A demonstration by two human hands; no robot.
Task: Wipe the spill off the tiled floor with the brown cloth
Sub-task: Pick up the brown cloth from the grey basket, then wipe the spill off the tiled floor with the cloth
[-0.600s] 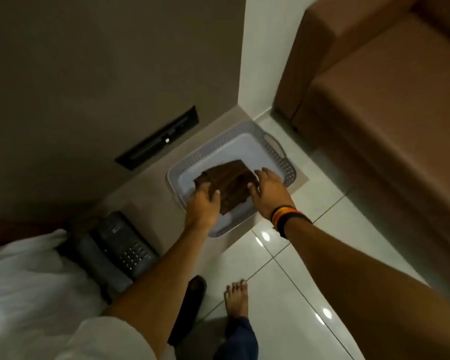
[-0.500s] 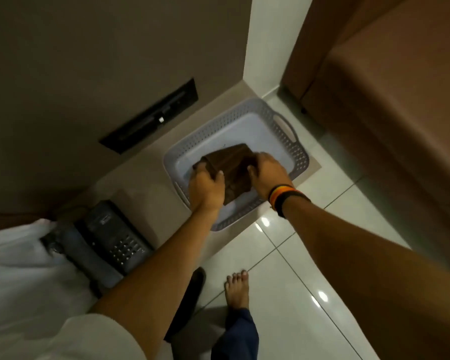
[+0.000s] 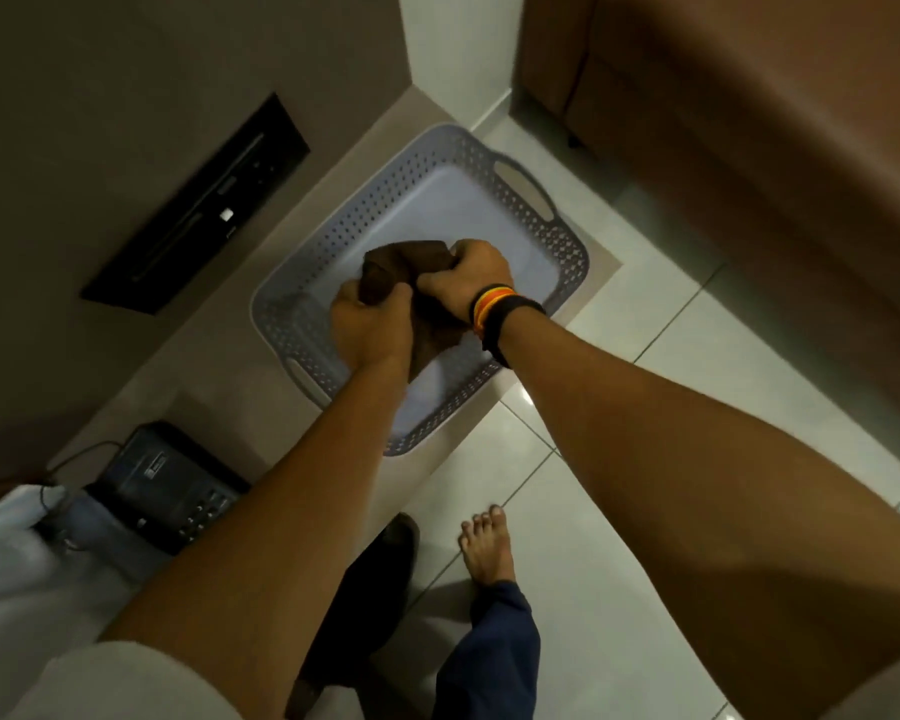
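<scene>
The brown cloth is bunched up above the grey perforated basket, which sits on a low tan ledge. My left hand grips the cloth's near left side. My right hand, with striped and black bands at the wrist, grips its right side. Part of the cloth hangs down between my wrists. The white tiled floor lies to the right and below; I see no spill on it.
A black telephone with a cord sits on the ledge at the lower left, beside white fabric. A dark panel is set in the brown wall. A brown sofa fills the upper right. My bare foot stands on the tiles.
Both hands have closed on the cloth and gathered it from a flat fold into a bunch, raised off the basket floor. The view has shifted closer.
</scene>
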